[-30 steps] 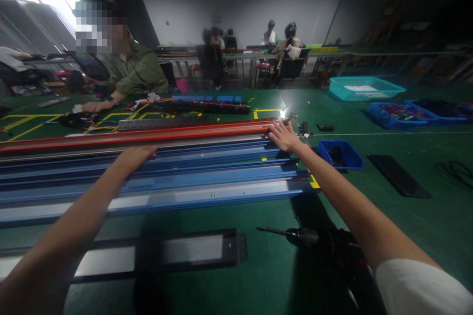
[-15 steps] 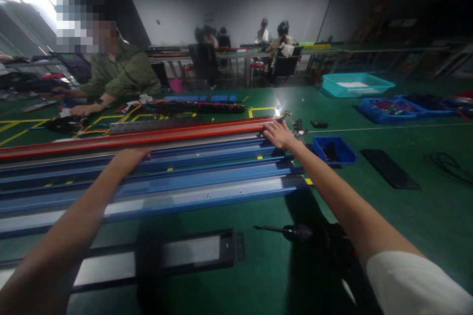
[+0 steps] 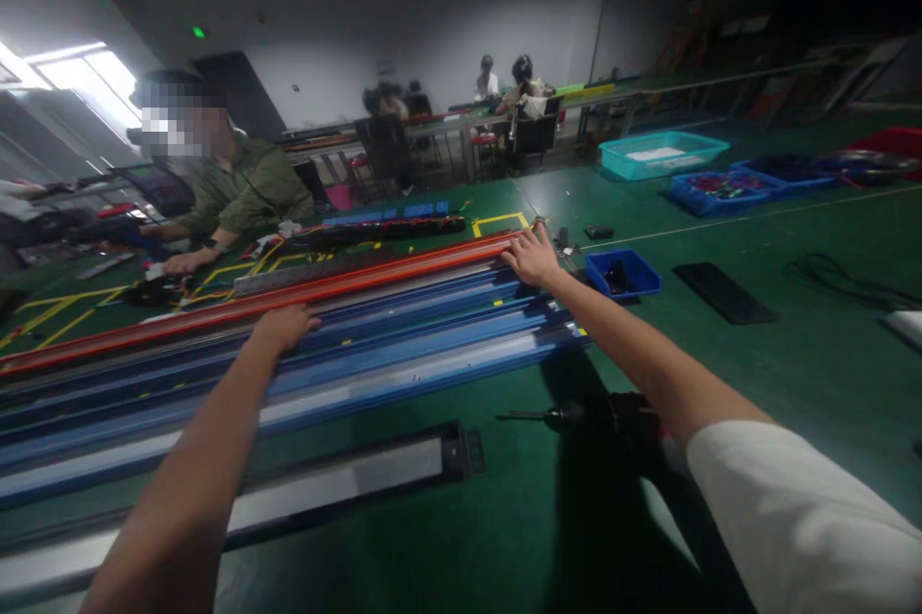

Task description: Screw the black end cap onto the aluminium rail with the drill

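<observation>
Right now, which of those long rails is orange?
The orange rail beyond the blue rails, with the right hand at its right end. The blue ones and the black-edged rail lie nearer the camera.

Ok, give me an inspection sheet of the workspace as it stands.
Surface: green tabletop with yellow tape markings.
Things at hand: orange rail and blue rails lying side by side.
Clutter: drill, small blue bin, black-edged panel.
Hands: right hand spread over the orange rail's end; left hand by the blue rails, grip unclear.
Cables: black cable towards the right.
Surroundings: co-worker in green across the tabletop; people seated further back.
</observation>
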Available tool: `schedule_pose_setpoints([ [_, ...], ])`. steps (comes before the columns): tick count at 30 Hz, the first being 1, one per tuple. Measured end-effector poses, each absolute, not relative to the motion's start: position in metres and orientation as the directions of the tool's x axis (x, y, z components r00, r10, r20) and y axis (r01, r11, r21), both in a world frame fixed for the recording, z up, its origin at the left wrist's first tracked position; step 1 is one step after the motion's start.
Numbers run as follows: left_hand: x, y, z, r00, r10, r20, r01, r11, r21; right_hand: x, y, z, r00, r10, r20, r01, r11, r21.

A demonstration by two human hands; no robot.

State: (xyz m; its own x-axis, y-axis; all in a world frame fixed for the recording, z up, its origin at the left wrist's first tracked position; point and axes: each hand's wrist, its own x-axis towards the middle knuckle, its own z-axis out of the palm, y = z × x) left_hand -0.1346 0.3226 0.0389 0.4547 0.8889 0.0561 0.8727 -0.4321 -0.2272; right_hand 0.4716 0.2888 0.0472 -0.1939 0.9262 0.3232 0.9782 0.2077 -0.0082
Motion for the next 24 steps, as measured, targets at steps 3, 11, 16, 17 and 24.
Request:
schedule_pose_setpoints([
  [3,-0.115,0.299,0.042,0.453,0.884,0.118,0.866,-0.405,-0.293,0.474,0.270,0.046,-0.143,0.935,0.325,0.985,0.168,-0.050],
  [11,-0.144,0.231,0.046,0.551,0.833,0.054,0.810,-0.519,-0.273,0.499,0.224,0.032,-0.202,0.969,0.141,0.976,0.211,-0.057],
  [16,-0.154,0.222,0.038,0.522,0.853,0.020,0.833,-0.505,-0.228,0.497,0.223,0.029,-0.179,0.983,0.049,0.982,0.182,-0.059],
  [17,-0.153,0.222,0.038,0.512,0.859,0.020,0.839,-0.495,-0.225,0.496,0.224,0.030,-0.170,0.985,0.043,0.983,0.172,-0.063],
  [24,-0.142,0.225,0.045,0.459,0.888,0.015,0.858,-0.439,-0.267,0.491,0.228,0.034,-0.105,0.994,0.036,0.991,0.108,-0.074],
])
